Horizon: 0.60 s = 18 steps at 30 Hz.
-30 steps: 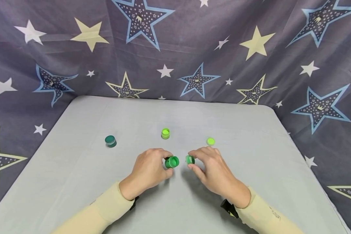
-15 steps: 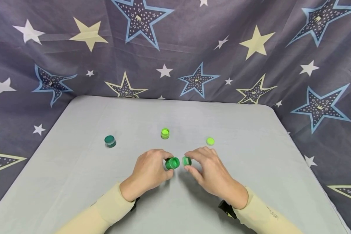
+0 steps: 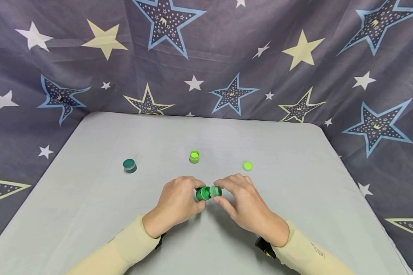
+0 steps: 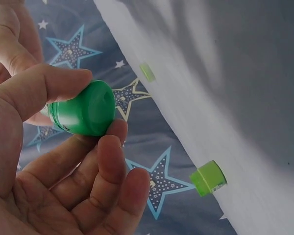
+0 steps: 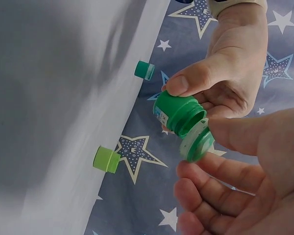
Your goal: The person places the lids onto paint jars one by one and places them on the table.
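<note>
My left hand [image 3: 179,199] grips a small green paint jar [image 5: 179,111] between thumb and fingers, its open, threaded mouth tipped toward the right. Opposite it, my right hand [image 3: 242,198] pinches the jar's clear-rimmed green lid [image 5: 197,142] by its edge. In the right wrist view the lid is tilted and sits right at the jar's mouth, overlapping its lower rim. From the left wrist, the jar's rounded green base [image 4: 102,107] faces the camera and my thumb lies along its side. Both hands are raised over the table, casting shadows below.
An uncapped lime green jar [image 3: 194,157] stands beyond the hands at mid-table. To its right lies a lime lid [image 3: 247,166]. A capped dark teal jar [image 3: 129,166] stands at the left. The pale table [image 3: 89,214] meets a star-print cloth [image 3: 213,57] behind it.
My right hand has moved left with the lid, from a gap away up to the jar's mouth. The left hand has shifted only slightly, turning the jar's opening more toward the lid.
</note>
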Motion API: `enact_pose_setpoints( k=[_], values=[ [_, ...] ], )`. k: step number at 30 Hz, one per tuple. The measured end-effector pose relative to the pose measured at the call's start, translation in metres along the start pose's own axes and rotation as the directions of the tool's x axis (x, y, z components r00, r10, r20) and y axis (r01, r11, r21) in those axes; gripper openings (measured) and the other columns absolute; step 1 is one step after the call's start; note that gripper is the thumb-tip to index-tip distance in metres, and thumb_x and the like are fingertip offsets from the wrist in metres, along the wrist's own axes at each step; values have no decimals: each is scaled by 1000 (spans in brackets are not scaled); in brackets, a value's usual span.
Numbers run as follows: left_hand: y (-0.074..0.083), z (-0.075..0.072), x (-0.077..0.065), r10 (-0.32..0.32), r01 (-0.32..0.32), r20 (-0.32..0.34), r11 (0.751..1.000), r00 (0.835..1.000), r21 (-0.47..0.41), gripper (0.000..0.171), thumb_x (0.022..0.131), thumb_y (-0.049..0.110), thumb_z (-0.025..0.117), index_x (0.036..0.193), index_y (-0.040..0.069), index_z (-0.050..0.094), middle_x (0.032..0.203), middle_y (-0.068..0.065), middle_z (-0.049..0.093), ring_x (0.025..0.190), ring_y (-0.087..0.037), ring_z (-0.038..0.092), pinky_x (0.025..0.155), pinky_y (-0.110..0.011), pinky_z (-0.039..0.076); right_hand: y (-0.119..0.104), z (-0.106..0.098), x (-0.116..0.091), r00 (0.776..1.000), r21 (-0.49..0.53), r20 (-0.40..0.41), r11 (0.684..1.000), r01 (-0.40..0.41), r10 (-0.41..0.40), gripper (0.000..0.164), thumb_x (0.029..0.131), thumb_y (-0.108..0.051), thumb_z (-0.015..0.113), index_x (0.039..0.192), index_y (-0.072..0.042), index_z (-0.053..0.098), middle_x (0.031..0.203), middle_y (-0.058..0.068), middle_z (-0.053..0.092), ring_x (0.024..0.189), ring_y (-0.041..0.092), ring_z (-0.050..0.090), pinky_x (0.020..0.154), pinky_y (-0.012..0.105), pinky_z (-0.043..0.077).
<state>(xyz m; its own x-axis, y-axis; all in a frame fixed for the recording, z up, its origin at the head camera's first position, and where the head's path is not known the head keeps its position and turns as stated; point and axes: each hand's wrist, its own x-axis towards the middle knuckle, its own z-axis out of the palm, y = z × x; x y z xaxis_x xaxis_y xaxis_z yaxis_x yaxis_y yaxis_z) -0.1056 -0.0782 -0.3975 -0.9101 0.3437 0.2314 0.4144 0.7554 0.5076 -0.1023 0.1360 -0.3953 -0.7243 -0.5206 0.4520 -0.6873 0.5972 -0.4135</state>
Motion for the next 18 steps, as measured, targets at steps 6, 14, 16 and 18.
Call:
enact_pose_setpoints(
  k=[6,14,16,18],
  values=[
    [1,1,-1,1,-1,11,1000,1000,-12,24,69,9,90,89,18,80,81,11,68,67,-5,52,57,-26,44,-1,2,0,1000,14,10,1000,-5,5,33,84,-19,86,114,-10,73,107,-4,73,102,12,62,84,36,43],
    [1,2,-3,13,-13,17,1000,1000,-7,24,69,10,92,87,19,79,78,12,65,66,-5,50,56,-25,43,-1,6,-1,1000,28,1,999,15,-15,33,84,-19,85,113,-10,73,106,-4,73,101,12,63,83,35,44],
    [1,3,-3,15,-15,18,1000,1000,-8,24,69,9,91,86,20,79,78,12,64,66,-5,50,56,-25,43,0,7,-1,1000,30,-5,999,25,-25,33,84,-19,85,113,-10,73,106,-4,73,101,13,63,82,35,44],
    [1,3,-3,15,-15,21,1000,1000,-8,24,69,9,91,86,20,78,77,12,63,65,-5,49,55,-25,43,-1,8,-1,1000,32,-5,999,28,-28,33,84,-19,86,113,-10,73,106,-4,73,101,13,63,82,35,44]
  ],
)
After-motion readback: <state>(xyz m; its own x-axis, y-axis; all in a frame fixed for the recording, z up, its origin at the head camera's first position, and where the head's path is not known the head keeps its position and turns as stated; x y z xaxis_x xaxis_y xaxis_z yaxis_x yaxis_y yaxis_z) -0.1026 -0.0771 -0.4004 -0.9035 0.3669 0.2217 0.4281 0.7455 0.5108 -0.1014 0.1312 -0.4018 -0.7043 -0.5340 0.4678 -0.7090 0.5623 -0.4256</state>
